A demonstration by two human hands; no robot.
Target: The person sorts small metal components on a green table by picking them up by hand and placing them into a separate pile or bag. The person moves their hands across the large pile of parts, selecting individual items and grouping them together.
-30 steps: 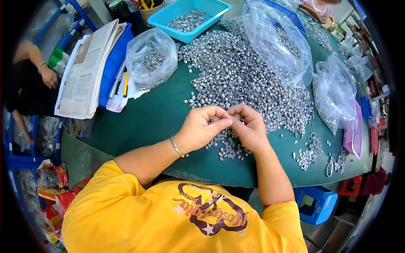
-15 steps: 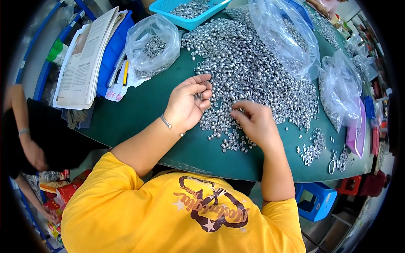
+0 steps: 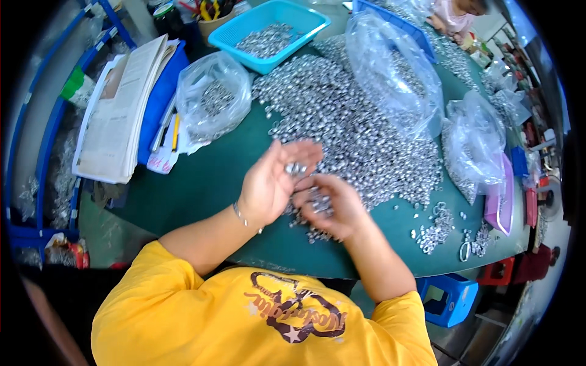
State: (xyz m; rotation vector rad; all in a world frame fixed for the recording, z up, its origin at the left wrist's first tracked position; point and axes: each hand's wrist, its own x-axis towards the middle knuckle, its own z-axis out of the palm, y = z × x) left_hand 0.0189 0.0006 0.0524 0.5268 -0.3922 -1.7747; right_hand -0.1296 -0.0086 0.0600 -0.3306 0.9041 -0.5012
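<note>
The left hand (image 3: 271, 183) is raised palm-up just above the green table (image 3: 201, 183), its fingers loosely curled into a cupped, half-wide grip with a few small silver metal pieces (image 3: 295, 168) lying on the fingers near the tips. A thin bracelet (image 3: 243, 216) circles that wrist. The right hand (image 3: 332, 204) sits just beside and partly under the left, knuckles up, its fingers bent into a narrow grip around a small cluster of the same silver pieces (image 3: 318, 201); whether they are pinched tight or only gathered cannot be told.

Both hands are at the near edge of a big heap of silver pieces (image 3: 354, 122) that spreads across the middle of the table. A smaller scatter of pieces (image 3: 433, 229) lies to the right, apart from the heap. Clear plastic bags lie around it: one (image 3: 213, 104) to the left with some pieces inside, one (image 3: 397, 73) on top of the heap, one (image 3: 476, 143) at the right. A turquoise tray (image 3: 305, 27) holding more pieces stands at the far side. A stack of papers (image 3: 119, 116) rests on the table's left end
</note>
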